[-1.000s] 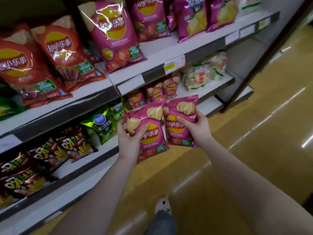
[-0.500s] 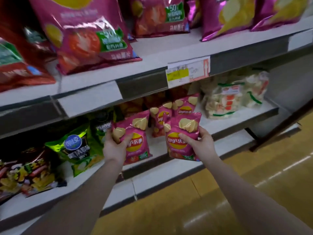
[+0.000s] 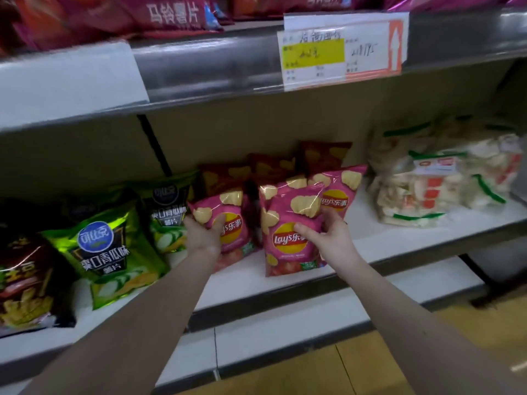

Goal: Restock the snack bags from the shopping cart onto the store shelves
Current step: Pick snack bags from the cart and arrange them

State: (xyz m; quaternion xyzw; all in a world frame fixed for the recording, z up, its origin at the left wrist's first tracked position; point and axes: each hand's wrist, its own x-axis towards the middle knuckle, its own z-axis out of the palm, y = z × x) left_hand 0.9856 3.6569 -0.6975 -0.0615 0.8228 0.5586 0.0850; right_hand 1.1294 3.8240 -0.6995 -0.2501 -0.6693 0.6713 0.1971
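Grips: left hand [image 3: 204, 235] curling round left pink bag [image 3: 232, 223], right hand [image 3: 328, 235] pinching right pink bag [image 3: 288, 243]. Both bags, a sec ago out over aisle floor [image 3: 370, 372], now settling upright at near edge of mid shelf [image 3: 385, 252]; stocking nearly done, release pending.

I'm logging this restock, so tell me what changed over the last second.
Both hands moved forward from the aisle into the lower shelf. The left hand brought the left pink Lay's bag in beside the green cucumber chip bags. The right hand lowered the right pink Lay's bag to the shelf front. Unchanged: each hand's fingers still grip its bag, nothing was let go, and the shelf stock stayed put.
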